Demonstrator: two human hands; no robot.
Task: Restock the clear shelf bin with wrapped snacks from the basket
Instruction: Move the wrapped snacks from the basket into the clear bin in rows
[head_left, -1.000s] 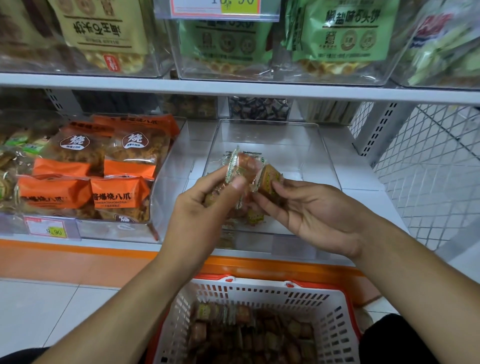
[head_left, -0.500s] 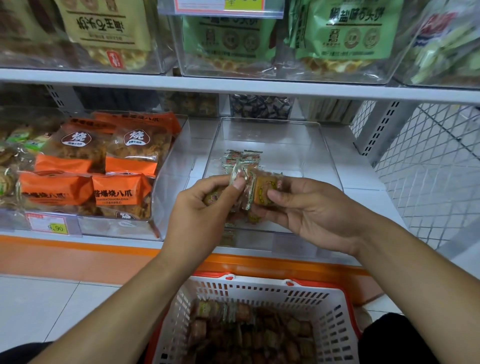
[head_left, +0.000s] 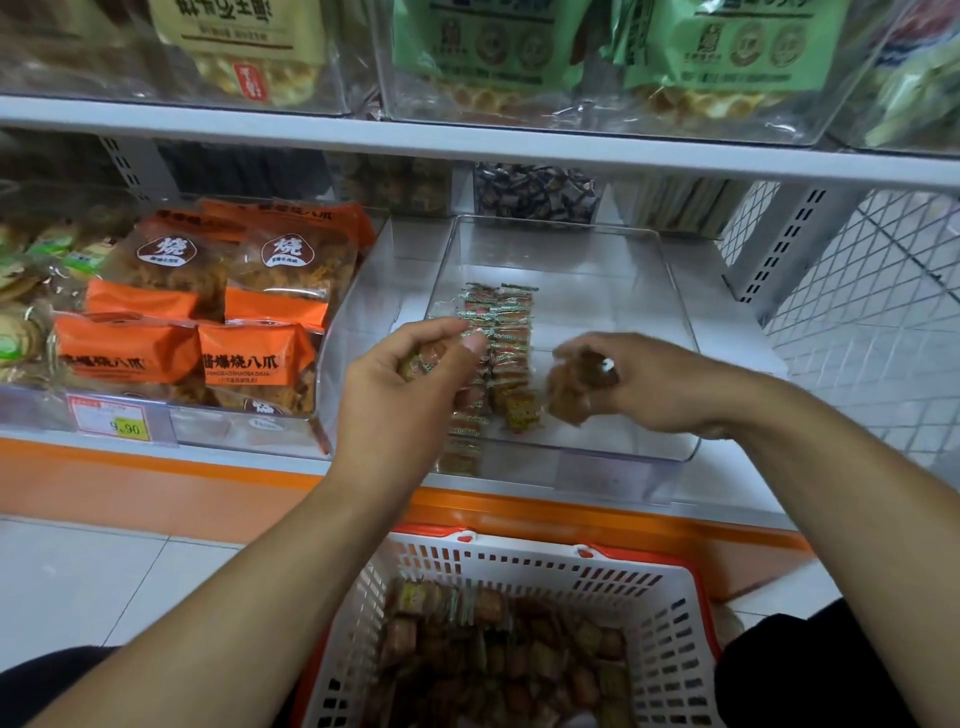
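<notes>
The clear shelf bin (head_left: 670, 291) sits on the lower shelf with a row of small wrapped snacks (head_left: 501, 332) standing along its left side. My left hand (head_left: 410, 384) hovers over the bin's left front corner and grips a few wrapped snacks (head_left: 423, 361). Over the bin's front middle, my right hand (head_left: 649, 384) holds another blurred bunch of wrapped snacks (head_left: 569, 389). A white plastic basket (head_left: 519, 571) with red trim stands below the shelf, holding several more wrapped snacks (head_left: 498, 654).
Orange snack bags (head_left: 208, 312) fill the clear bin to the left, with a price tag (head_left: 117, 418) on its front. The shelf above (head_left: 467, 140) carries green and beige bags. A white wire mesh panel (head_left: 872, 322) bounds the right side.
My hands, together over the bin earlier, have moved apart. Each now holds its own share of snacks, the right hand shifted right and lower.
</notes>
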